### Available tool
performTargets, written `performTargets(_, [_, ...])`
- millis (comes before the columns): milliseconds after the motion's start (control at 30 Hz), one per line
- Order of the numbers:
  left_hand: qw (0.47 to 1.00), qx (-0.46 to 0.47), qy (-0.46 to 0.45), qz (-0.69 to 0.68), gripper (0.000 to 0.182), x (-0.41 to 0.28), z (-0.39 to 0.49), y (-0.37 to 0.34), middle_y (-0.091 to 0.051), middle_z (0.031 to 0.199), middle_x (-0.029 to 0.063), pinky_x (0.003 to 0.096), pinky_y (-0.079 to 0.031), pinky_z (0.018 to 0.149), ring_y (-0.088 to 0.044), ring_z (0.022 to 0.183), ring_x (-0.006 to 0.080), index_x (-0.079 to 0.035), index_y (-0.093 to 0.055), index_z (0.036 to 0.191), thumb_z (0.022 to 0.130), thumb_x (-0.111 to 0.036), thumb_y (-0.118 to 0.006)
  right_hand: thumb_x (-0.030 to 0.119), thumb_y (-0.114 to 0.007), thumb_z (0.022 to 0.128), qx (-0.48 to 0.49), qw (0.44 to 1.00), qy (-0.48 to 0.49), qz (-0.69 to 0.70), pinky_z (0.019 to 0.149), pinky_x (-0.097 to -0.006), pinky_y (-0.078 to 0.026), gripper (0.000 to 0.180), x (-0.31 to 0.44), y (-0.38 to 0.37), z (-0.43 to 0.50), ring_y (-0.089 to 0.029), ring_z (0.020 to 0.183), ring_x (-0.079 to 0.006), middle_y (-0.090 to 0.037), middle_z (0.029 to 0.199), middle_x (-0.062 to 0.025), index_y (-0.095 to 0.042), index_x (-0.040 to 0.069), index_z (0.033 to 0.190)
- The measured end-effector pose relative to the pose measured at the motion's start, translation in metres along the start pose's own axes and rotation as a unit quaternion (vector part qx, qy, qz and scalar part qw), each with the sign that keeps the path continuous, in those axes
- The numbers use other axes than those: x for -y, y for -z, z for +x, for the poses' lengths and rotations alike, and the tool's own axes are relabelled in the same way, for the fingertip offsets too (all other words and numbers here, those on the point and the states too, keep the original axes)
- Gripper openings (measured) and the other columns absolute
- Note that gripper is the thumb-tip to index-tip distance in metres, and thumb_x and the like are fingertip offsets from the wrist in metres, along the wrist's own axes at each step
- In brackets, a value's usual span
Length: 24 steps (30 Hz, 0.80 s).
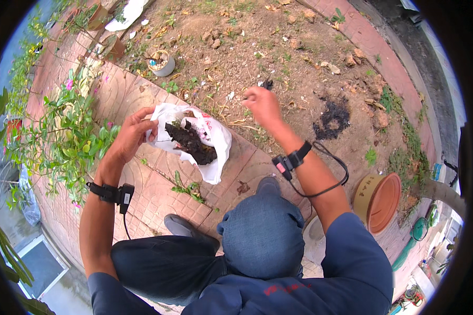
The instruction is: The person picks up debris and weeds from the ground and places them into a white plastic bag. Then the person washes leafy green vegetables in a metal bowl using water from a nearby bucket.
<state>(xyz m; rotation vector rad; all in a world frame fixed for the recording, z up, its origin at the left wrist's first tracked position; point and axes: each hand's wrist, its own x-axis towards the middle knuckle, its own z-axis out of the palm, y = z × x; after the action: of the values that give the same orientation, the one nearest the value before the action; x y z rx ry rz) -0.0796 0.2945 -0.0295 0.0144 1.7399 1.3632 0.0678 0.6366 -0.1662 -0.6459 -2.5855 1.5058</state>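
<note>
My left hand (136,128) grips the rim of a white plastic bag (220,138) by its left side. The bag's mouth gapes upward above the tiled paving. Dark, crumbly charred matter (191,141) lies in it, with some crumpled printed wrapping (201,132) beside it. Out over the bare soil, my right hand (262,104) has its fingers curled in, slightly blurred, and nothing shows in them. Just behind that hand is a small black scrap (266,84) on the ground. Farther right, a patch of black burnt residue (331,119) spreads on the soil.
A white pot (162,63) of pebbles stands at the soil's edge. Leafy flowering plants (71,145) crowd the left. To my right are a terracotta-rimmed planter (378,202) and a green net (409,246). A cable (338,173) loops from my right wrist strap.
</note>
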Motion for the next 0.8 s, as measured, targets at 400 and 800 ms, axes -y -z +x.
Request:
performTargets(400, [1.0, 0.006, 0.014, -0.017, 0.038, 0.004, 0.005, 0.003, -0.064, 0.079, 0.0005, 0.0259, -0.047, 0.066, -0.057, 0.068, 0.0098, -0.004, -0.059, 0.134, 0.097, -0.01, -0.066, 0.024, -0.089, 0.079, -0.15, 0.936, -0.302, 0.104, 0.068, -0.0437, -0.059, 0.047, -0.146, -0.032, 0.049, -0.074, 0.077, -0.0326, -0.075, 0.089, -0.0194, -0.068, -0.004, 0.11])
performTargets(800, [0.999, 0.01, 0.026, 0.016, 0.039, 0.008, 0.009, 0.005, -0.063, 0.08, -0.001, 0.0257, -0.043, 0.063, -0.057, 0.069, 0.009, -0.009, -0.06, 0.135, 0.098, -0.015, -0.067, 0.005, -0.081, 0.087, -0.064, 0.847, -0.363, 0.383, 0.056, -0.0277, -0.056, 0.025, -0.147, -0.01, 0.024, -0.069, 0.069, -0.015, -0.072, 0.086, -0.0059, -0.071, 0.004, 0.109])
